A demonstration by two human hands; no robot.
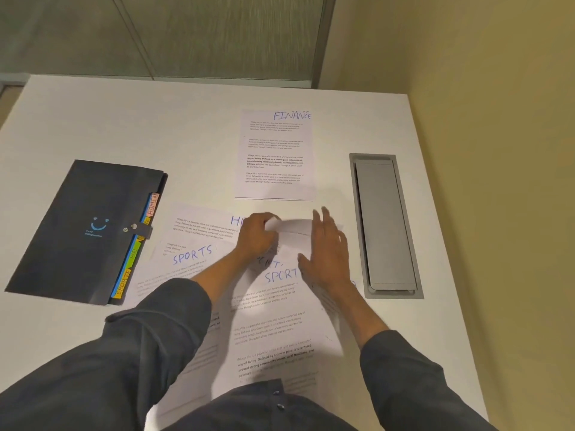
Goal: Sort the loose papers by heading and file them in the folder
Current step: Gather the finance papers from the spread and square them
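While the black folder (84,231) lies shut on the bench (186,126), snap strap fastened, all papers sit to its right. Left hand (256,236): grip curled, pinching the lifted top edge of a blurred sheet (292,234), heading unreadable. Right hand (329,247) just right of that sheet, fingers straight and spread, touching its right edge. FINANCE sheet (275,157) lies flat beyond the hands, apart from the pile. HR-headed sheet (205,225) and two SPORTS sheets (193,255) overlap between folder and hands. Grey cable hatch (385,225) far right of folder.
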